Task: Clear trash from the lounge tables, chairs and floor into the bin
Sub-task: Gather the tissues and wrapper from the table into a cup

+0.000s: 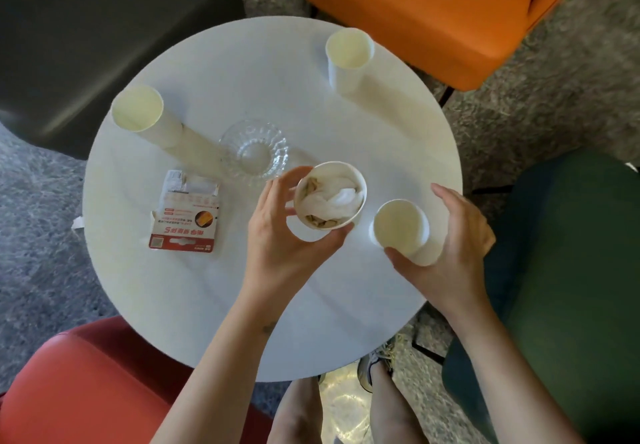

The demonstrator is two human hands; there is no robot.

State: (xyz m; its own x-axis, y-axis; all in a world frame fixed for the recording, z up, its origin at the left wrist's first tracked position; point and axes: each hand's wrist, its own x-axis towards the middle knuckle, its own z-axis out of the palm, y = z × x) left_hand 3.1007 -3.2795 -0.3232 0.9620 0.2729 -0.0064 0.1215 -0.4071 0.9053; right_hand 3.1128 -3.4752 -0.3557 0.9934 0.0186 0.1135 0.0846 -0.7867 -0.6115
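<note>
I am leaning over the round white table (207,305), a torn red carton (187,218) lying left of my left hand (277,235) and a glass dish (254,152) just beyond it. That hand is gripping the stuffed cup (329,197), full of tissue and shells and tilting slightly. My right hand (457,242) is wrapping round the empty cup (400,223) just beside it, thumb touching, far fingers looking loose. Tipping the stuffed cup further risks spilling shells; a loose hold risks toppling the empty cup.
</note>
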